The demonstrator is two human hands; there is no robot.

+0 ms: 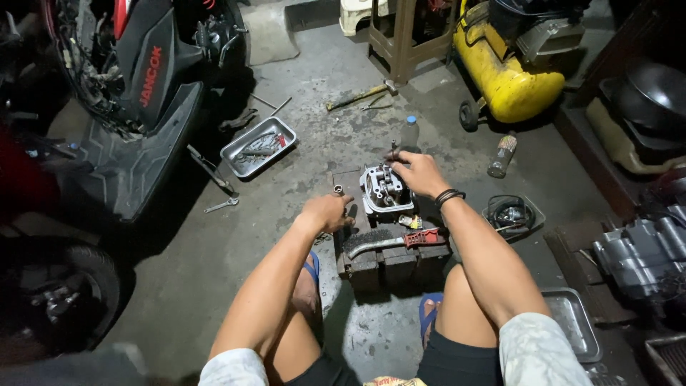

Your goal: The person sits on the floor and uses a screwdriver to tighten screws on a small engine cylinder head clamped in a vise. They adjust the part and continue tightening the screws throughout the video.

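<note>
The cylinder head (386,190) sits on the far end of the dark block (389,257) between your knees, its open valve side facing up. Its long axis runs roughly near to far, tilted slightly toward the right.

Your right hand (420,174) rests on the head's far right corner. The fingers (397,154) are curled and pinched on a small upright metal part at the far edge, though what exactly they hold is too small to tell. A dark band circles that wrist.

Your left hand (327,212) lies just left of the head, at the block's left edge. It is loosely curled, knuckles up, and you cannot tell from here whether it grips anything. A small socket (338,189) stands just beyond it.

Near the head, a wire brush (393,241) with a red handle lies across the block, its long axis left to right, handle to the right.

Farther left on the floor are a metal tray (259,146) of tools and a wrench (221,205). A plastic bottle (409,131) stands just beyond the head. A yellow compressor (507,78) is at the far right, and a scooter (136,78) at the far left.
</note>
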